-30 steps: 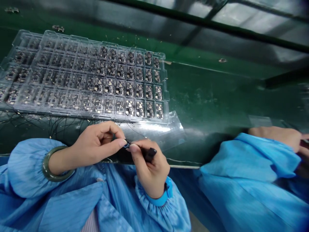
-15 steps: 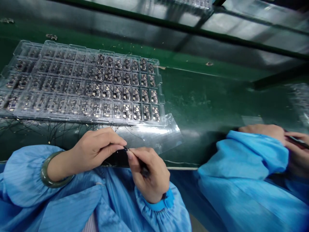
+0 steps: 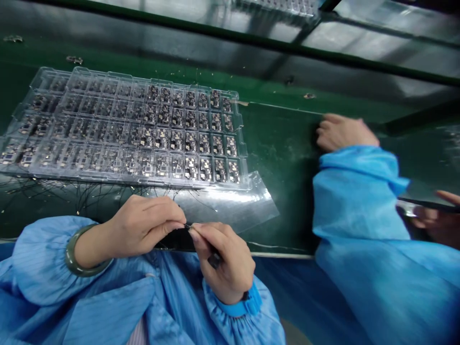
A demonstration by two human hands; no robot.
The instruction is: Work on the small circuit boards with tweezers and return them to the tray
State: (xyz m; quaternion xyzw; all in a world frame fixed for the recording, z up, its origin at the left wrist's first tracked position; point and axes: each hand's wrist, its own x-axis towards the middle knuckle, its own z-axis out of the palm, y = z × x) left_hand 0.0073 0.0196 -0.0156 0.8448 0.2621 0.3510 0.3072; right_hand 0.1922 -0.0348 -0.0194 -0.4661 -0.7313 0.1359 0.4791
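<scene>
My left hand [image 3: 143, 227] and my right hand [image 3: 223, 258] meet at the near edge of the green bench, fingertips pinched together on a tiny dark part [image 3: 187, 226]. A dark tool [image 3: 214, 258] also sits in my right fist. A green bangle [image 3: 77, 254] circles my left wrist. Just beyond the hands lies a clear plastic tray [image 3: 129, 132] with many pockets, each holding a small circuit board. Thin black wires [image 3: 64, 196] lie loose under the tray's near edge.
A clear plastic sheet [image 3: 233, 203] pokes out from under the tray at the right. A co-worker's blue sleeve [image 3: 355, 191] reaches across the bench on the right, the hand [image 3: 341, 132] resting on the green surface [image 3: 283, 153]; the other hand [image 3: 438, 218] is at the right edge.
My hands have stayed pinched together on the small part. The co-worker's arm has swung forward from the bench's near edge, and the hand now rests farther back on the green surface.
</scene>
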